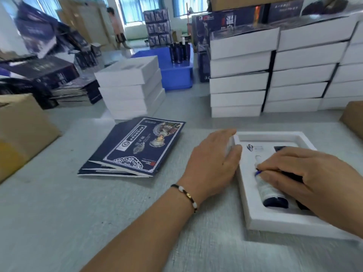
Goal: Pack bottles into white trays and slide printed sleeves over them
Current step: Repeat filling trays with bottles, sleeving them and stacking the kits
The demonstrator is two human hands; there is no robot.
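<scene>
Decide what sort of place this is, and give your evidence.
Probably a packing workshop or small warehouse: tall stacks of white boxes, a pile of flat printed sleeves on the table, and a blue crate holding bottles.

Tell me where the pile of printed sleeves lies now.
In the head view, the printed sleeves lie flat on the table, left of the left hand and in front of a short stack of white boxes.

- The surface (59, 222) is pale grey and fills the near view.
- A white tray (279, 222) lies near right.
- A fanned pile of dark blue printed sleeves (135, 148) lies flat at the middle.
- Stacks of white boxes (129, 87) stand behind the sleeves; taller stacks (275, 75) stand at far right.
- A blue bin (176, 71) stands between them.
- A cardboard box (21, 130) sits at the left edge.
</scene>
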